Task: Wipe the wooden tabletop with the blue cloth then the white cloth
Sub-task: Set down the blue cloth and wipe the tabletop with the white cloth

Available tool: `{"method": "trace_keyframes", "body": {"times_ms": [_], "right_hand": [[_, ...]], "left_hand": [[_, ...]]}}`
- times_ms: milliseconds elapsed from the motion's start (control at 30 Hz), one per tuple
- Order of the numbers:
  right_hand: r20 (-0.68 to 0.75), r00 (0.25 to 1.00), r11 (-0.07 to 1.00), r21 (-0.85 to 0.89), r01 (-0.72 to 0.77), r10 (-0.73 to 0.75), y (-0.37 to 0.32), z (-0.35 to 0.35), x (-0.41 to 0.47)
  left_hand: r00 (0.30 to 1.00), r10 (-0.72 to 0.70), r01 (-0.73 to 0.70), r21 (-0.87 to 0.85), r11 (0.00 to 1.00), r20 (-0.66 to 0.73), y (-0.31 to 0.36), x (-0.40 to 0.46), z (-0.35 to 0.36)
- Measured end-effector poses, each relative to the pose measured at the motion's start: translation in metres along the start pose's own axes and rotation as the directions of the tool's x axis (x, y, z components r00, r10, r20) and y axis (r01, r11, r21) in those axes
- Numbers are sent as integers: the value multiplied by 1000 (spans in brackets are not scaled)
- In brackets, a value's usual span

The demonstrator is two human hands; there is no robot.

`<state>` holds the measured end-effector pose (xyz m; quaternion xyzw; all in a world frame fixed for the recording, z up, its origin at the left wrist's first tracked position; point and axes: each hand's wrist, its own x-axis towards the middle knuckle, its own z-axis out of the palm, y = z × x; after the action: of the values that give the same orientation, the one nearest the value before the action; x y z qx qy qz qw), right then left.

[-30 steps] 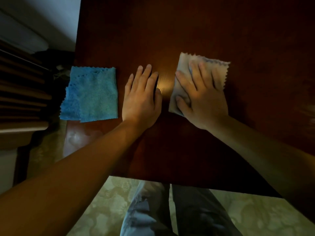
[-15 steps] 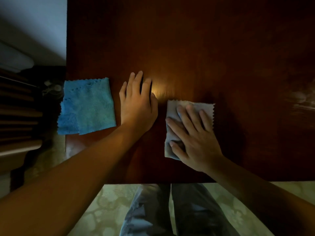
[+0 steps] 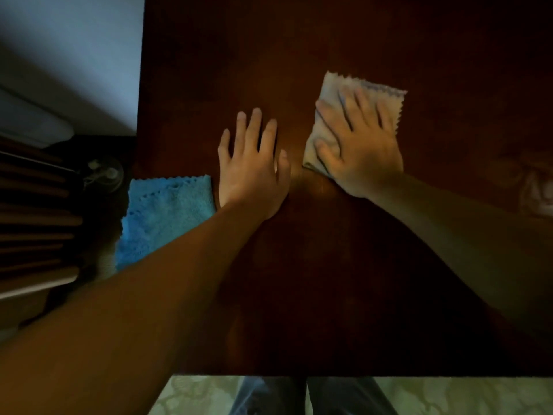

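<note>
The dark wooden tabletop fills most of the view. My right hand lies flat on the folded white cloth, pressing it onto the wood right of centre. My left hand rests flat on the bare wood beside it, fingers slightly apart, holding nothing. The folded blue cloth lies at the table's left edge, just left of my left wrist and partly covered by my forearm.
The table's near edge runs across the bottom, with my legs and a pale patterned floor below it. Left of the table stand dark slatted furniture and a small fan-like object.
My right hand slid the white cloth toward me, then away again to the far right. The left hand stayed flat. The view shifted, so the blue cloth sits lower.
</note>
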<state>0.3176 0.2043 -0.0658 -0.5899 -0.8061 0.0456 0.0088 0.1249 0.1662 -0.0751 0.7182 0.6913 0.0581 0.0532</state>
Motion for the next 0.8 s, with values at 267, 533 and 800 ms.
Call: {"method": "trace_keyframes", "body": {"times_ms": [267,533,800], "right_hand": [[34,996,997,18,77,-78,-4,-4,-1],[38,962,963,6,270,-270,-15,5,-50],[29,956,957,-5,291,-290,-3,4,5]], "left_hand": [[1000,6,-7,-25,1000,-4,0,0,-2],[1000,-9,9,-11,1000,25,2,1,-7],[999,-8,9,-30,1000,31,1,1,-5]]}}
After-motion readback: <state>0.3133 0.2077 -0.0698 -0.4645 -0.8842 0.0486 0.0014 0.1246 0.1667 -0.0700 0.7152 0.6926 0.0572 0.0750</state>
